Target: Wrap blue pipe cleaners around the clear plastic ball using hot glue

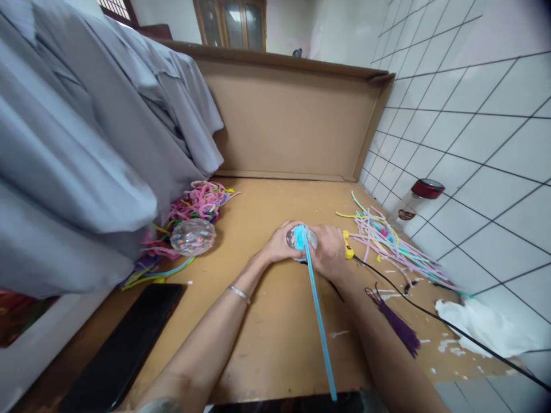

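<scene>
Near the middle of the table, my left hand (pixel 282 242) wraps round the left side of a small clear round object (pixel 293 238). Light blue strips cover part of its surface. My right hand (pixel 329 249) closes on its right side, fingers bent against it. From the object a long light blue strip (pixel 321 321) runs down between my forearms to the table's front edge. Just right of my right hand lies a yellow tool (pixel 348 245) with a black cord.
Left are a clear faceted bowl (pixel 193 237), tangled coloured strips (pixel 202 201) and a black phone (pixel 129 344). Right are pale strips (pixel 387 235), a red-lidded jar (pixel 415 203), a purple tassel (pixel 396 327), white tissue (pixel 477 330) and a tiled wall. Cardboard (pixel 293 120) stands behind.
</scene>
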Action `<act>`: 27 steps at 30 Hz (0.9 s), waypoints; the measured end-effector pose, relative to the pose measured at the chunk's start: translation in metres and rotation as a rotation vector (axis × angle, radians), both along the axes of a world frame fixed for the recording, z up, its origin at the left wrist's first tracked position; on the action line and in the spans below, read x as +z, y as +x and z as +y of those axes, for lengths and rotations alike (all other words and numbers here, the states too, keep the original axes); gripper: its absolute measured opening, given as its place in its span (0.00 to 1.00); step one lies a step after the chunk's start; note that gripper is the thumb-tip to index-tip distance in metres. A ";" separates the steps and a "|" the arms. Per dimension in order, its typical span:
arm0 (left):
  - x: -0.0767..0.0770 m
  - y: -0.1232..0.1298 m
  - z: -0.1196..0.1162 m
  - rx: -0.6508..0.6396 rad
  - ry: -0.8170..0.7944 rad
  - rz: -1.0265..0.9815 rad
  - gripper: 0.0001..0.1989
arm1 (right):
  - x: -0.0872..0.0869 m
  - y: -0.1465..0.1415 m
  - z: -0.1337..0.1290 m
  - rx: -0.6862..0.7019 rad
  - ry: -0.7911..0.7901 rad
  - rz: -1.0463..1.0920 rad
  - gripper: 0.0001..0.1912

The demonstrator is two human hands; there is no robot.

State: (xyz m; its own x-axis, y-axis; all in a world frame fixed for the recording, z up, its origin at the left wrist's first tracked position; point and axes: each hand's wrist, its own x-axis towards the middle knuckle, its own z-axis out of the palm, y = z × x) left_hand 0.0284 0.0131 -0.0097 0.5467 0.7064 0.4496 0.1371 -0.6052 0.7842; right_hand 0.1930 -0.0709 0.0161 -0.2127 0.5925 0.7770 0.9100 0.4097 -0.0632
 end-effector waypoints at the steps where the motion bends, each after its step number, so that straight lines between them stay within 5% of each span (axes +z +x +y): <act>1: 0.001 0.000 -0.001 -0.006 0.017 0.007 0.37 | 0.000 -0.004 -0.001 0.036 -0.004 0.000 0.14; 10: 0.010 0.005 -0.009 -0.058 0.088 0.029 0.39 | 0.007 0.000 0.015 0.134 -0.168 0.441 0.13; 17: 0.008 0.004 -0.006 -0.065 0.082 0.019 0.38 | 0.008 -0.004 0.029 0.167 -0.315 0.589 0.15; 27: 0.002 0.003 -0.004 -0.040 -0.006 -0.059 0.40 | 0.001 -0.008 0.045 0.080 -0.236 0.392 0.18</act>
